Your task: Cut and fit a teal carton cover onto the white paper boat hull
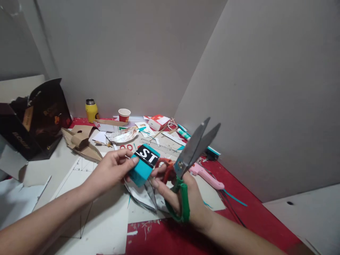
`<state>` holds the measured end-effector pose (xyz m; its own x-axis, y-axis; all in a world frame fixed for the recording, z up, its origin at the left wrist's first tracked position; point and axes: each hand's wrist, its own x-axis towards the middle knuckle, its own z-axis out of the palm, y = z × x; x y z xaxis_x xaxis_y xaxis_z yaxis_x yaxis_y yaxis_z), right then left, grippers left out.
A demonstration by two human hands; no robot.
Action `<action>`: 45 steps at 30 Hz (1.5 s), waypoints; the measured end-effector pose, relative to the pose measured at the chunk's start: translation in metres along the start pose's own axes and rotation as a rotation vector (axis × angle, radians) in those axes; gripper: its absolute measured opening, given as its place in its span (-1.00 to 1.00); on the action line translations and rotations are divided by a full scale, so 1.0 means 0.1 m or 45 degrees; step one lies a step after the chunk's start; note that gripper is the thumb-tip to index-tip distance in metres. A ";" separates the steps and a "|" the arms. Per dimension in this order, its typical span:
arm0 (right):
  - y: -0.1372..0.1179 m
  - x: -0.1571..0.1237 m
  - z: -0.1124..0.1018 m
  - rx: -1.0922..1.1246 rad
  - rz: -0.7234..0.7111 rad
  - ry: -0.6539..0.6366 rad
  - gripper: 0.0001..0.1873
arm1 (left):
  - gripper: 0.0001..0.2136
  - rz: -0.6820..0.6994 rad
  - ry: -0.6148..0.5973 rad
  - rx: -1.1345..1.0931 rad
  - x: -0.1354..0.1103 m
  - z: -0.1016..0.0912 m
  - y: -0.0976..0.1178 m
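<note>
- Head view, clock read around a turquoise block [145,165] held above the bench: a dark printed box [39,124] stands between nine and ten o'clock.
- Just past nine, a brown cardboard piece [82,144], pointed at its ends, lies near the box.
- Between ten and eleven, a yellow bottle [91,112] stands upright near the wall.
- At nine o'clock, a worker's left hand [114,166] grips the block between thumb and fingers; a black band across it shows the white letters "ST".
- At eleven, a red-and-white paper cup [124,115] stands upright behind a silvery tray-like piece [124,135].
- Between twelve and one, a small red-and-white box [158,122] sits among scraps.
- At four o'clock, the right hand [182,193] holds scissors [181,165] with orange and green handles, blades parted and aimed toward one o'clock.
- Just past three, a pink tool [208,176] lies behind that hand.
- Farther out, toward four, the red bench [257,220] shows bare.
</note>
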<state>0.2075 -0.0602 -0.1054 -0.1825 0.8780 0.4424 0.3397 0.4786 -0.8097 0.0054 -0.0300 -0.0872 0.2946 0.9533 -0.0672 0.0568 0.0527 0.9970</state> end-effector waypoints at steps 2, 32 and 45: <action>0.02 0.09 -0.09 -0.048 0.085 0.004 -0.85 | -0.71 -0.011 0.032 0.044 0.06 -0.11 -0.02; 0.58 0.44 -0.17 -0.698 0.354 -0.086 -0.84 | -0.67 -0.031 0.333 0.575 0.11 0.14 0.02; 0.78 0.50 -0.27 -1.209 0.304 -0.252 -0.76 | -0.69 -0.006 0.269 0.601 0.13 0.11 -0.05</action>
<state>0.2499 0.0207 -0.1356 -0.1345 0.9769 0.1659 0.9684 0.1651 -0.1869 0.0192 -0.0212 -0.0935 0.0970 0.9952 -0.0136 0.4962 -0.0365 0.8675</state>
